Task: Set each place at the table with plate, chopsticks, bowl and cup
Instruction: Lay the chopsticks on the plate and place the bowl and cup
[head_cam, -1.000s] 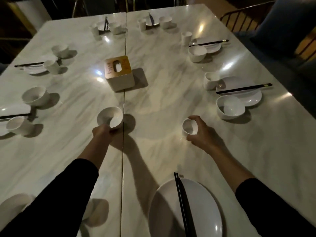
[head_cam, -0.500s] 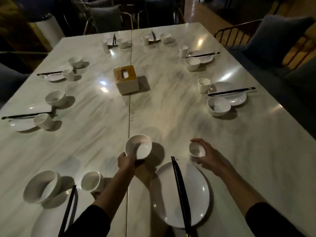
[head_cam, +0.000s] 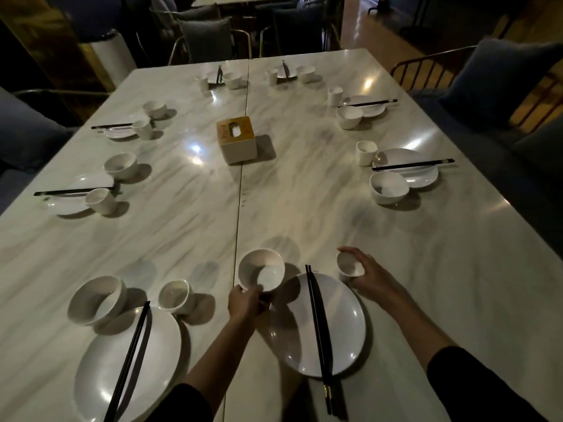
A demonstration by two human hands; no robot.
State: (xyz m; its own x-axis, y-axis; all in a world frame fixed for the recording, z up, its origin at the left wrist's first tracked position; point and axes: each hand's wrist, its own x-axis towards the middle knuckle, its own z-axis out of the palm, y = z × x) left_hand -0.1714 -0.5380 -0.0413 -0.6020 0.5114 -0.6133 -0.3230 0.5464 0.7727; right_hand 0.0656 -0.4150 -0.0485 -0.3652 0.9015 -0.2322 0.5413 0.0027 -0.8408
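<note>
Our left hand grips the near rim of a white bowl, just left of the plate whose chopsticks run off its near edge. Our right hand curls around a small cup beside the plate's far right rim. In this dim light we cannot tell whether bowl or cup touches the table.

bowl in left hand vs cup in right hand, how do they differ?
The bowl is wider than the cup. The bowl sits at the near plate's upper-left edge, the cup off its upper-right. The left hand grips the bowl's near rim; the right hand wraps the cup's side. Both are white, empty and tilted.
</note>
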